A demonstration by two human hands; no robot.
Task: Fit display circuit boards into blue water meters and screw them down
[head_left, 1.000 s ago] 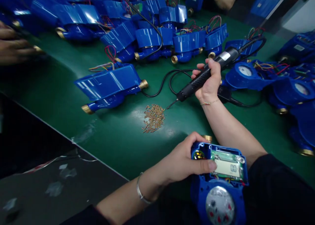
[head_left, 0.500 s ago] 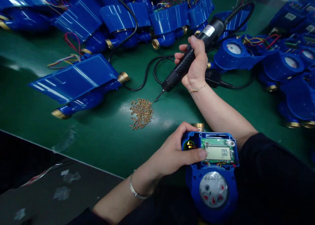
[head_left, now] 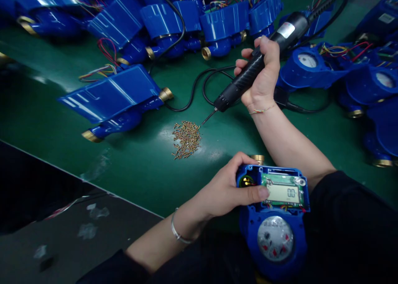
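Note:
My left hand (head_left: 222, 190) grips a blue water meter (head_left: 245, 234) at the table's near edge, its thumb lying over the edge of the display (head_left: 282, 192), which reads 0.0. The meter's upper housing is uncovered, showing a green circuit board, and its round dial (head_left: 275, 238) faces up. Wrapped round a black electric screwdriver (head_left: 244, 78) is my right hand (head_left: 264, 72). The tool slants down to the left, its bit tip beside the right edge of a pile of small brass-coloured screws (head_left: 187, 139). Whether the tip touches a screw, I cannot tell.
One blue meter (head_left: 112, 97) lies on the green table (head_left: 139, 172) left of the screws. Several more blue meters (head_left: 224, 25) with loose wires stand along the back, others (head_left: 311, 66) at the right. A black cable (head_left: 194, 89) loops behind the screw pile. Plastic scraps (head_left: 87, 231) lie lower left.
The whole view has shifted, so most things appear further right. Both hands keep their holds, and the screwdriver's tip remains close to the right side of the screw pile.

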